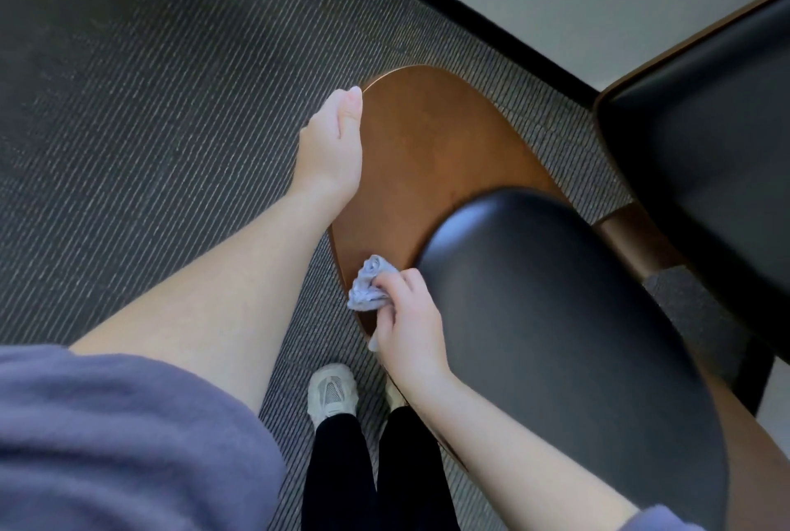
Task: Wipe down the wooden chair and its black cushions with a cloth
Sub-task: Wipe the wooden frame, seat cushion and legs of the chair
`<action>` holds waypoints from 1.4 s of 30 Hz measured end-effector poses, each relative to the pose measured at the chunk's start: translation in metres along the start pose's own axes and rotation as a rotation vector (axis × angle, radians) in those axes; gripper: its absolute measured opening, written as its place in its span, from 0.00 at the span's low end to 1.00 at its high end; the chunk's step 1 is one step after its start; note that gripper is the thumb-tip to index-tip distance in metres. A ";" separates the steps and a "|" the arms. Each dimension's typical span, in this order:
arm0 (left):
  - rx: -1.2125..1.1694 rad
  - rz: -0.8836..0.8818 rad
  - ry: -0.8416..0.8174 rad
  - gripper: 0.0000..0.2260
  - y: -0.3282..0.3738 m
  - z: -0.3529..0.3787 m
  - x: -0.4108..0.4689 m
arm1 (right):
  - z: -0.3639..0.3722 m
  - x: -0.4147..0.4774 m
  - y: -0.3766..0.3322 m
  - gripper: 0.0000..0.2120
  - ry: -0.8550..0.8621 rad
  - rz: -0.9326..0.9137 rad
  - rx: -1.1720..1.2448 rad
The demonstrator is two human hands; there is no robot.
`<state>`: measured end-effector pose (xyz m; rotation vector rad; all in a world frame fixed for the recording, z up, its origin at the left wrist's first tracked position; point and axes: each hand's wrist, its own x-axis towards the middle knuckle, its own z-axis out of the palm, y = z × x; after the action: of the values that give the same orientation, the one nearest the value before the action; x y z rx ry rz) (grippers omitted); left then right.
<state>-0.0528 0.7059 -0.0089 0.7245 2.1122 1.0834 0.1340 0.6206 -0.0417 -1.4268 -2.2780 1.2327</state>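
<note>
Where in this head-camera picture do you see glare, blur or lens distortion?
Head view: soft glare on the rounded top of the black cushion; the purple sleeve nearest the lens is blurred; the cloth in the right hand is fairly sharp; the left forearm looks oversized, likely wide-angle stretch.

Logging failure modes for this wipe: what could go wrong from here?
1. The cloth is bunched small in the right hand, so strokes may miss parts of the wooden chair back.
2. The left hand holding the back's edge covers wood that could go unwiped.
3. The seam along the black cushion may get skipped.
</note>
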 end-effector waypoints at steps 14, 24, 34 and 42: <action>0.133 0.133 0.136 0.17 -0.003 0.005 -0.003 | -0.051 0.119 0.002 0.17 0.262 0.245 -0.020; 0.149 0.161 0.162 0.15 -0.008 0.007 -0.002 | -0.087 0.192 0.054 0.21 0.372 0.663 -0.070; 0.150 0.192 0.177 0.15 -0.012 0.008 -0.001 | -0.130 0.221 0.111 0.14 0.261 0.751 -0.166; 0.156 0.183 0.178 0.14 -0.010 0.009 -0.003 | -0.166 0.203 0.131 0.14 0.300 0.506 -0.325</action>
<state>-0.0464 0.7031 -0.0203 0.9418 2.3383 1.1240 0.2043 0.9018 -0.0831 -2.2326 -2.0401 0.6879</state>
